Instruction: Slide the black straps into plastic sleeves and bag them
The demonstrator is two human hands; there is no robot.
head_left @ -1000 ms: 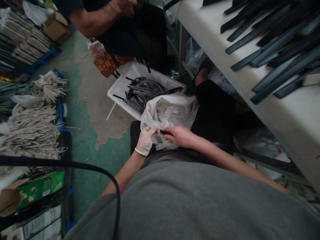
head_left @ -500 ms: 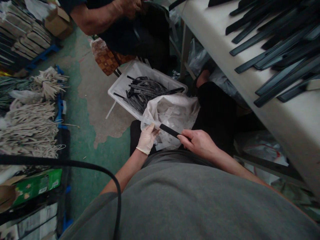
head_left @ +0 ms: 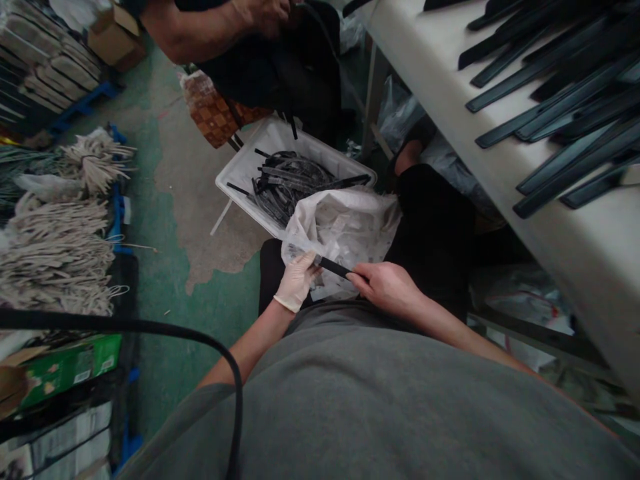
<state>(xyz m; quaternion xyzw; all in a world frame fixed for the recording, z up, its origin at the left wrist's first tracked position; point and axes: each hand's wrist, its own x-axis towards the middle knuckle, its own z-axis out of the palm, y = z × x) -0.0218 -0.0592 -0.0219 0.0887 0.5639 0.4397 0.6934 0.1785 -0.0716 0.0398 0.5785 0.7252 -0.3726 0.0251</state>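
Note:
A flat black strap [head_left: 334, 267] runs between my two hands above my lap. My right hand [head_left: 387, 285], bare, is closed on its near part. My left hand [head_left: 296, 283], in a pale thin glove, pinches a translucent plastic sleeve [head_left: 299, 252] at the strap's far end; how far the strap reaches into it is hidden by the fingers. Under the hands, a whitish plastic sack [head_left: 345, 220] with clear scraps lies across my lap. Just beyond it stands a white bin [head_left: 235, 160] with a tangle of black strips [head_left: 295, 177].
To the right, a pale table [head_left: 430, 80] bears many black straps [head_left: 540, 127]. A co-worker's arm [head_left: 200, 30] is at the top, near a brown checked seat [head_left: 207, 113]. Bundles of beige cords [head_left: 60, 253] lie at the left. A black cable [head_left: 150, 325] crosses the lower left.
The strap's far end has moved left and met my left fingers and the plastic sleeve. My right hand has shifted slightly left with it. The co-worker's hands have moved a little.

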